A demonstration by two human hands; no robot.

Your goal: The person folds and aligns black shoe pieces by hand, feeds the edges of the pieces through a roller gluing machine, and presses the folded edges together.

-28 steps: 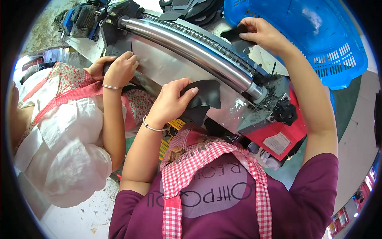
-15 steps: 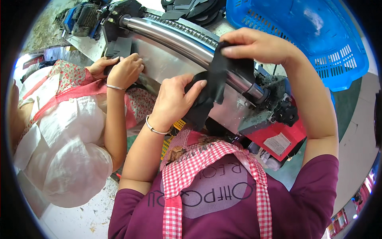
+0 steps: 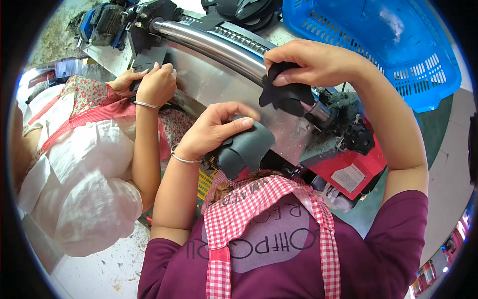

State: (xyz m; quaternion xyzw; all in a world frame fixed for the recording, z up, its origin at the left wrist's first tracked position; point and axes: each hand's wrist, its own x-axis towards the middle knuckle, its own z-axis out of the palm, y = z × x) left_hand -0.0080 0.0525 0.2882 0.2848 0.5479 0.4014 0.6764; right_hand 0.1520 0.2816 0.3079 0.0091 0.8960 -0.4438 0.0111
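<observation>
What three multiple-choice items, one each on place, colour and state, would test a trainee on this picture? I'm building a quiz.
1. Where is the basket?
A. Behind the machine, at the person's right
B. On the person's lap
C. Under the roller

2. What colour is the apron?
A. Plain green
B. Red and white check
C. Yellow

3. What is the right hand doing?
A. Resting open on the basket
B. Hanging free
C. Pinching a dark piece against the roller

Answers: 1 A, the blue basket sits past the machine at upper right. 2 B, the checked straps cross the purple shirt. 3 C, its fingertips grip the piece at the roller, while the left hand holds a grey stack.
</observation>
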